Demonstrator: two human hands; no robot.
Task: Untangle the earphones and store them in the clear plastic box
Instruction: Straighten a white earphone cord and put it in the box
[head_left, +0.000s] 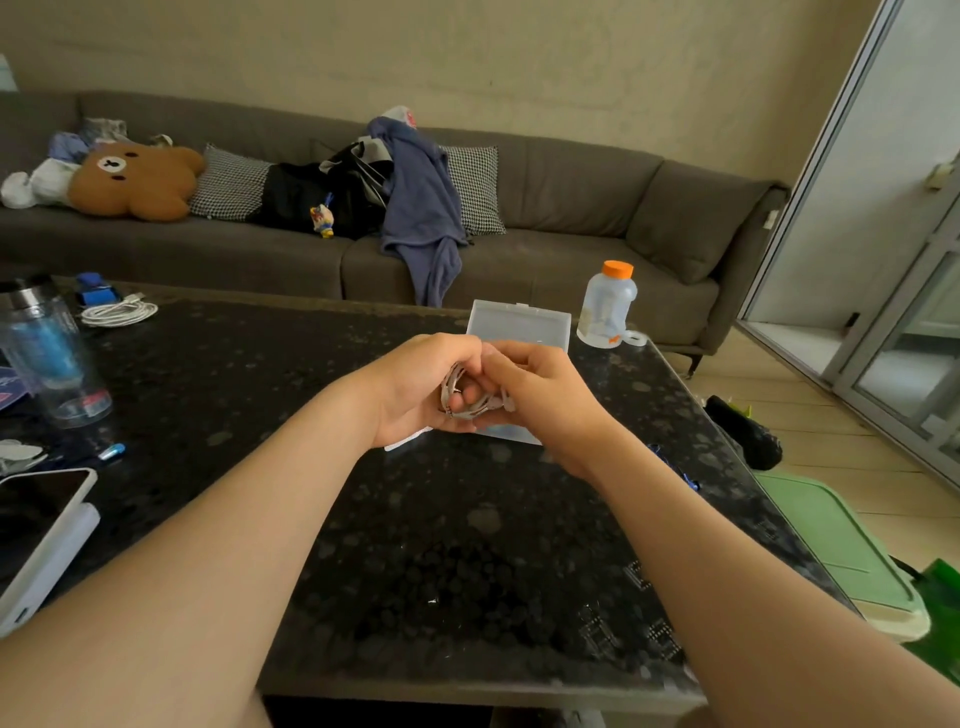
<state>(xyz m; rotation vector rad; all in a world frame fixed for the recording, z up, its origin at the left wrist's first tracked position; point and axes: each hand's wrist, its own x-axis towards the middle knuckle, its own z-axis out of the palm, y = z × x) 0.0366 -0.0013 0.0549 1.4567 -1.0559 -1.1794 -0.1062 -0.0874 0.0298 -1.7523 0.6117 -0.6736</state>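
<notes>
1. Black speckled stone makes up the table (467, 545), which carries everything the task needs and some clutter at its left edge.
2. Toward the far right side lies the clear plastic box (519, 325). It is open, with its lid laid back behind the hands and its tray mostly hidden under them. A bottle with an orange cap (608, 306) stands just beside it.
3. Over the tray, the left hand (421, 389) curls round a loose bundle of cord, palm turned inward. The right hand (540, 400) meets it, fingers bent and pinching the same bundle from the other side.
4. Between the two hands sit the white earphones (457, 395), gathered in loops with the buds poking out low toward the right hand. They are off the table and not yet in the box.
5. The step looks like gathering the cord for storage. Whether any knot remains I cannot tell.
6. To do it well, the loops should stay even and slack, never yanked. The buds and plug should be tucked inside the coil, and the coil made small enough for the tray. It should go down flat so nothing springs over the rim.
</notes>
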